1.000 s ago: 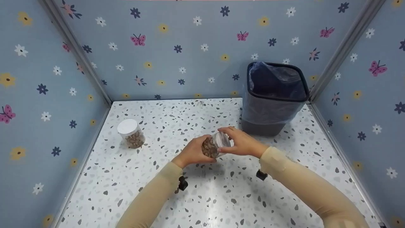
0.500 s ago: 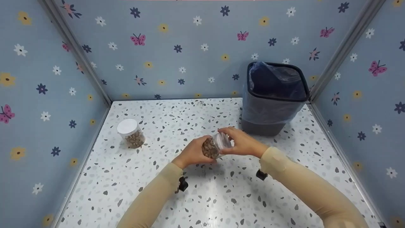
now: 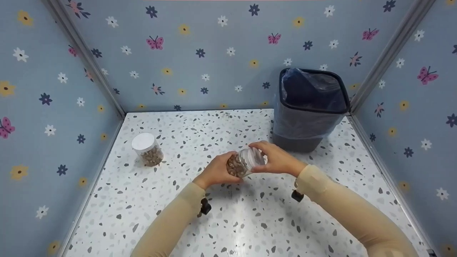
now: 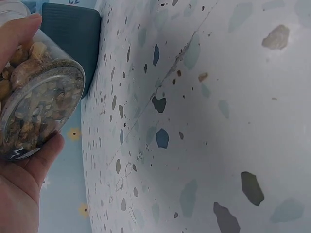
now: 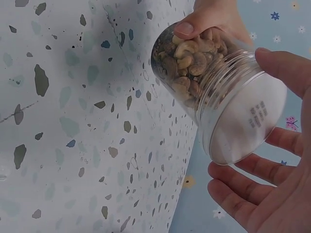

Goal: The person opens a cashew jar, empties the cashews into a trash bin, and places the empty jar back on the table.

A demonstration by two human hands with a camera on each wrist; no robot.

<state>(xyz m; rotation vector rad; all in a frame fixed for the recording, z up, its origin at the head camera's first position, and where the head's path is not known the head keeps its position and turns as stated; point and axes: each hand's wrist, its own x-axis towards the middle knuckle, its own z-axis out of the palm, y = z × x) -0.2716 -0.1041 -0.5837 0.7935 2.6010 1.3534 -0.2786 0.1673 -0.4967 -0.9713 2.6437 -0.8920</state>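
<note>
A clear screw-top jar (image 3: 236,166) of cashew nuts is held tilted above the table, its lid toward the right. My left hand (image 3: 216,170) grips the nut-filled end of the jar, thumb on one side. In the left wrist view, the base of the jar (image 4: 46,104) faces the camera. My right hand (image 3: 277,159) holds the rim of the transparent lid (image 5: 245,119), thumb on the upper edge and fingertips at the lower edge, palm facing the printed lid top. Cashews (image 5: 187,63) show through the wall below the threads.
Left of the hands, another jar (image 3: 151,155) with a white lid stands on the speckled table (image 3: 171,214). A dark bin (image 3: 307,125) with a plastic liner stands at the back right. Flower-patterned walls (image 3: 221,57) enclose the back and both sides.
My right hand has shifted slightly to the right along the lid, and more of the lid shows between thumb and fingers. My left hand and the jar stay nearly in place.
</note>
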